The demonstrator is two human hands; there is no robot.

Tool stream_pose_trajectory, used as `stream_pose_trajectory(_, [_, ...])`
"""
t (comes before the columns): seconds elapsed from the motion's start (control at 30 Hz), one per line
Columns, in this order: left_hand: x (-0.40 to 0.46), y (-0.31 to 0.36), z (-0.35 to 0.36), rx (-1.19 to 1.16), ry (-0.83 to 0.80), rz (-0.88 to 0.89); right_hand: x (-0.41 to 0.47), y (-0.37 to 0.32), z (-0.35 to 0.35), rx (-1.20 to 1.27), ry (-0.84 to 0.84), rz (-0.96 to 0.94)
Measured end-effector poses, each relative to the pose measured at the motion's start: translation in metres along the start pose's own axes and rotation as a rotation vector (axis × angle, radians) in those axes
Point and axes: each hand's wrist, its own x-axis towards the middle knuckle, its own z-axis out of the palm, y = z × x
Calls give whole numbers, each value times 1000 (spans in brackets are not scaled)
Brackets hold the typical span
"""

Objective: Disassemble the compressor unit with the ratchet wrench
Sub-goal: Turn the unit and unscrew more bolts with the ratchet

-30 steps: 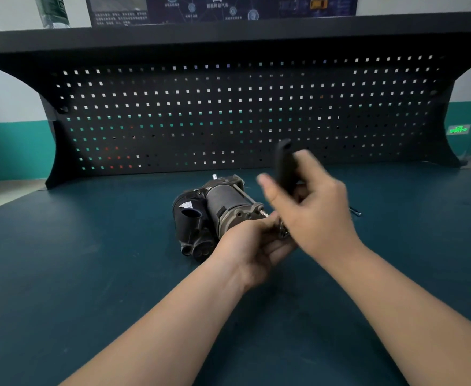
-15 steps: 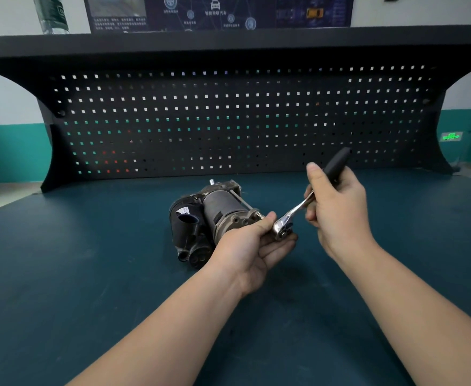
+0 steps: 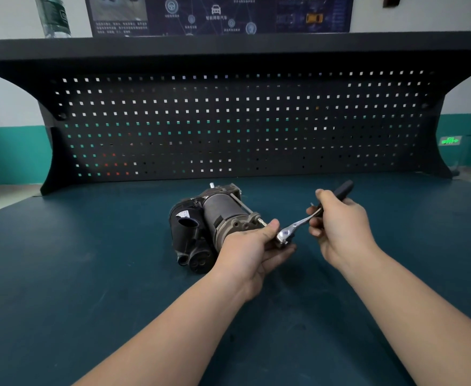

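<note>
The compressor unit (image 3: 214,221), dark grey with a black end housing, lies on its side in the middle of the blue bench top (image 3: 89,274). My left hand (image 3: 252,247) rests against its near right end, with thumb and fingers around the chrome head of the ratchet wrench (image 3: 295,227). The wrench runs up and to the right from there. My right hand (image 3: 340,224) is closed on its black handle, whose tip sticks out past my fingers. The bolt under the wrench head is hidden by my left hand.
A black pegboard back panel (image 3: 242,123) rises at the far edge of the bench, under a dark shelf (image 3: 228,48). A plastic bottle (image 3: 53,15) stands on the shelf at the left. A poster (image 3: 217,12) hangs on the wall above.
My right hand has swung the wrench handle from upright over the compressor's end down to the right. My left hand has stayed at the wrench head.
</note>
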Motion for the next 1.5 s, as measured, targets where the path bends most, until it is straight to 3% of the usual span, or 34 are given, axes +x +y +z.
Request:
stream_pose_trajectory(0.23, [-1, 7, 2, 5, 48, -9, -10, -2, 2, 207, 123, 236])
stream_pose_trajectory(0.3, [-2, 7, 2, -18, 53, -32, -13, -1, 4, 216, 157, 206])
stream_pose_trajectory(0.43, [-5, 9, 3, -165, 30, -128, -18, -6, 16, -59, 87, -193])
stream_pose_trajectory(0.6, [-8, 19, 1, -258, -19, -196, -29, -23, 36, -517, -179, -754])
stream_pose_trajectory(0.73, [-9, 21, -2, -182, -69, -218, -38, -14, 34, -525, -420, -897])
stream_pose_trajectory(0.8, [-9, 21, -1, -163, -59, -213, -38, -8, 27, -436, -342, -855])
stream_pose_trajectory(0.87, [-7, 19, 1, -174, -29, -199, -33, -6, 22, -370, -132, -728])
stream_pose_trajectory(0.93, [-6, 18, 2, -187, -11, -197, -25, -2, 16, -149, 61, -369])
stream_pose_trajectory(1.03, [-7, 16, 3, -165, -22, -188, -20, 12, 11, 378, 229, 347])
stream_pose_trajectory(1.1, [-7, 14, 3, -138, -22, -173, -20, 18, 10, 463, 269, 486])
stream_pose_trajectory(1.17, [-7, 13, 3, -123, -20, -159, -16, 16, 13, 312, 222, 315])
stream_pose_trajectory(1.23, [-6, 14, 3, -106, -17, -147, -14, 7, 18, 114, 108, -95])
stream_pose_trajectory(1.33, [-4, 14, 1, -113, -26, -137, -28, -3, 24, -183, -212, -636])
stream_pose_trajectory(1.43, [-3, 13, -1, -87, -52, -136, -39, 2, 27, -410, -384, -859])
stream_pose_trajectory(1.5, [-4, 13, 0, -91, -69, -139, -35, 4, 25, -395, -275, -849])
